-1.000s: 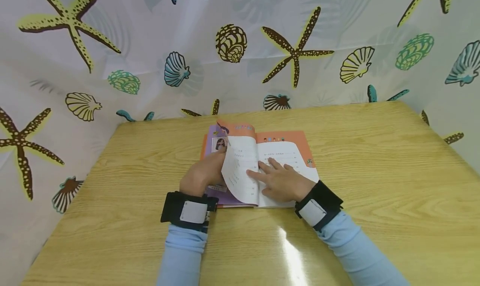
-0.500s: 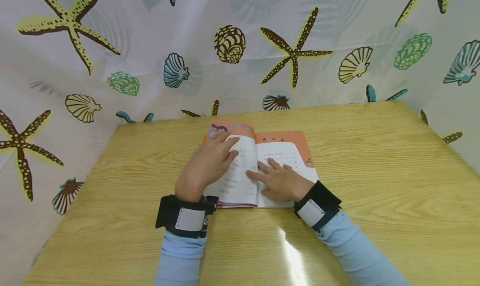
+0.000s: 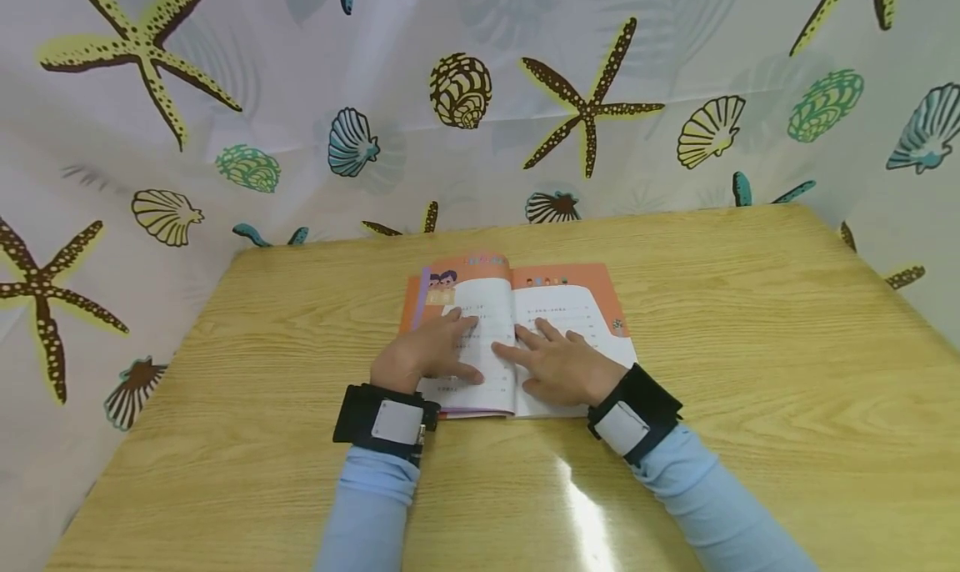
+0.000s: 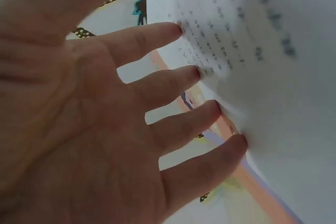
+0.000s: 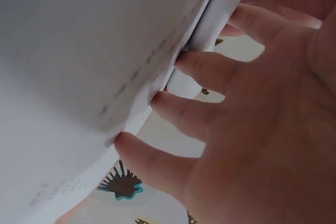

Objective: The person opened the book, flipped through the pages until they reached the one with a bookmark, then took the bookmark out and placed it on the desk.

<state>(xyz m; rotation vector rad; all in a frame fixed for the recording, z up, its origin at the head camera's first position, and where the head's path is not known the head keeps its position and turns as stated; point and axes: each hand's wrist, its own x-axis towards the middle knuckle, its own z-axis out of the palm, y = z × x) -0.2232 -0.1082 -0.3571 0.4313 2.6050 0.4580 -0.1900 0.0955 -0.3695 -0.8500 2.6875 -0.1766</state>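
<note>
An open book (image 3: 491,301) with orange-bordered, printed pages lies on the table. My left hand (image 3: 427,351) rests on its left page, fingers spread; in the left wrist view the fingertips (image 4: 191,74) touch the white paper (image 4: 283,108). On the right page, close to the spine, my right hand (image 3: 566,363) presses down with spread fingers. The right wrist view has those fingertips (image 5: 165,100) against the page (image 5: 68,72). Neither hand grips anything. Part of the printed text is hidden under both hands.
The book lies on a wooden table (image 3: 712,305). A curtain (image 3: 300,72) printed with starfish and shells hangs behind it and along the sides. Black straps (image 3: 637,413) with light plates circle both wrists.
The leaf my left hand was lifting by its edge now lies flat on the left side, covering the purple page. My left hand slid across it and down. My right hand stayed put.
</note>
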